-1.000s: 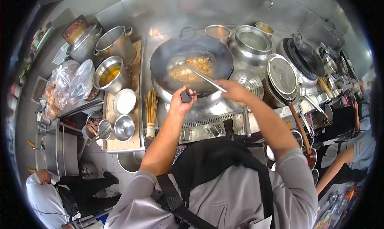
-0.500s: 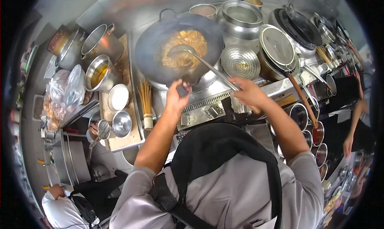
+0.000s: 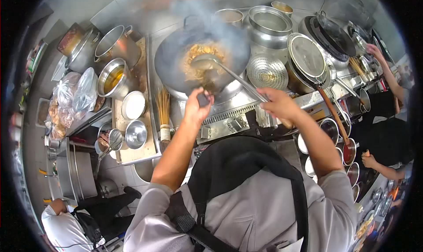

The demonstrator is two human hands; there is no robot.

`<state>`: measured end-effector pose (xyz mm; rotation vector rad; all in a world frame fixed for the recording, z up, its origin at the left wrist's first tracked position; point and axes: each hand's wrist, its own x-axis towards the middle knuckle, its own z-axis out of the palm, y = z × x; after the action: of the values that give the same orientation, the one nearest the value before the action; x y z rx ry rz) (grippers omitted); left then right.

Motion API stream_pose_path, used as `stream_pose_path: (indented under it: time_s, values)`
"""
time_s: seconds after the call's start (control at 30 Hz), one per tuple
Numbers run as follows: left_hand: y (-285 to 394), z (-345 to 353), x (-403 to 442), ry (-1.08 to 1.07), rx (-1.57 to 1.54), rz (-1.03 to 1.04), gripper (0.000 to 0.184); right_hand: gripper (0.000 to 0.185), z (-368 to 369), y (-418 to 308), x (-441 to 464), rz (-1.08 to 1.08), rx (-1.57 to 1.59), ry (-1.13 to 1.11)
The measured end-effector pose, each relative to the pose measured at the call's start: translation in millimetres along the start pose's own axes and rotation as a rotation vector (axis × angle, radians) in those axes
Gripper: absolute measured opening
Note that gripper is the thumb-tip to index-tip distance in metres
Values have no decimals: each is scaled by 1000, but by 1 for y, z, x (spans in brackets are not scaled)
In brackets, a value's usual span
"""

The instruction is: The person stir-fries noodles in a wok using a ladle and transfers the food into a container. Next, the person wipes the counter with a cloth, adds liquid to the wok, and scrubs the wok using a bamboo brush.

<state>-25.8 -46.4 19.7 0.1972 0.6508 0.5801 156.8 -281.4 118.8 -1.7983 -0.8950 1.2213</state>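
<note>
A large dark wok (image 3: 169, 65) sits on the stove with browned, sauced food (image 3: 191, 54) in its middle. My left hand (image 3: 198, 106) is closed at the wok's near rim, around its handle, with a dark grey piece showing in the grip. My right hand (image 3: 278, 106) is wrapped round the long shaft of a metal ladle (image 3: 240, 79); the wooden end of its handle sticks out below. The ladle's bowl lies over the food. Bluish smoke partly veils the wok's far side.
Right of the wok are a perforated strainer (image 3: 268, 71), a metal pot (image 3: 269, 21) and a mesh sieve (image 3: 307, 53). Bamboo sticks (image 3: 163, 111), bowls (image 3: 133, 106) and an oil pot (image 3: 111, 78) stand left. Co-workers are at the right (image 3: 383, 133) and lower left (image 3: 66, 228).
Thicker smoke rises from the wok. The ladle's bowl has shifted slightly over the food. At the right, a co-worker's arms have moved. Both my hands keep their grips.
</note>
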Motion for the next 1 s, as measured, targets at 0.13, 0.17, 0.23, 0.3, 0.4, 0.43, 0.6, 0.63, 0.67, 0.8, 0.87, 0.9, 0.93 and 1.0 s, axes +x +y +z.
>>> stream_pose_path:
  time_s: [0.13,0.17,0.23,0.3,0.4,0.43,0.6,0.63,0.67,0.8,0.87,0.9,0.93,1.0]
  values:
    - [-33,-66,-57,1,69,-88,9,56,12,13,15,-249,-219,227]
    - [-33,-54,-81,59,121,-72,9,56,13,8,5,-335,-297,215]
    - [-17,-25,-87,77,33,-102,9,57,-2,-6,-22,-272,-291,166]
    - [-3,8,-82,118,-8,-27,11,57,-16,-10,-40,-16,100,-35]
    - [12,21,-26,23,-40,-45,11,59,-19,-20,-29,-26,-29,-33]
    - [8,10,-15,20,-41,-45,11,59,-16,-19,-18,-29,-164,6]
    - [-29,-45,-50,-47,28,-29,16,57,8,9,28,-374,-447,245]
    - [-30,-52,-69,75,53,-101,17,57,8,5,16,-384,-450,253]
    - [-31,-45,-90,148,83,-30,16,57,5,-5,-3,-299,-422,197]
    - [2,0,-67,-23,-100,-91,14,56,-18,-33,-46,23,-81,6]
    - [10,13,-27,-5,-72,-57,13,56,-18,-32,-33,16,-153,4]
    - [9,12,-7,26,-85,-43,13,56,-17,-28,-24,12,-219,7]
    - [9,13,3,56,-94,-30,13,55,-11,-25,-13,-24,-288,59]
    - [-6,-13,-8,-73,-33,-4,13,55,6,-22,8,-109,-310,123]
